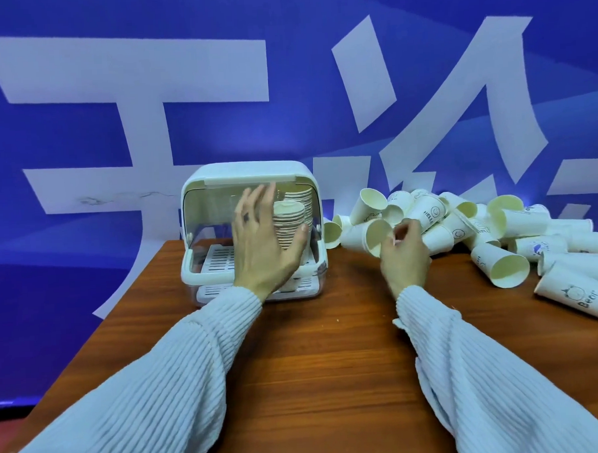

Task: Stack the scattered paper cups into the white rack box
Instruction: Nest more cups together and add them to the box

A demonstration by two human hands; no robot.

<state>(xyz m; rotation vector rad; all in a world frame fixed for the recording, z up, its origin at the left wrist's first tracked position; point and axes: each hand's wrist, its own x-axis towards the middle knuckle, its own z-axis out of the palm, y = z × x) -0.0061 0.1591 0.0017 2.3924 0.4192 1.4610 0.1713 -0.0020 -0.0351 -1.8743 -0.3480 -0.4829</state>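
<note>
White rack box (202, 230) sits at the table's (318, 379) back left corner, lid flipped up so the front is open for loading. Inside, two nested stacks of cups (292, 223) stand at the right side of the box — likely kept there so the free slatted floor on the left stays available for more.

Left hand (262, 241) is raised in front of the box opening, fingers spread and loose, palm facing the stacks, thumb near the front stack's lower right. It holds nothing; whether the fingertips touch the stack I cannot tell — probably steadying or just letting go. Forearm runs up from lower left in a ribbed pale sleeve (160, 379).

Right hand (403, 252) reaches toward the near edge of the loose cup pile (479, 225), fingers curled together in a pinch at the rim of a cup lying on its side (377, 238), mouth facing the camera. Looks like a grasp forming, not confirmed closed. Pile lies on the table's right side, cups tipped every way, many left — task looks well short of done.
</note>
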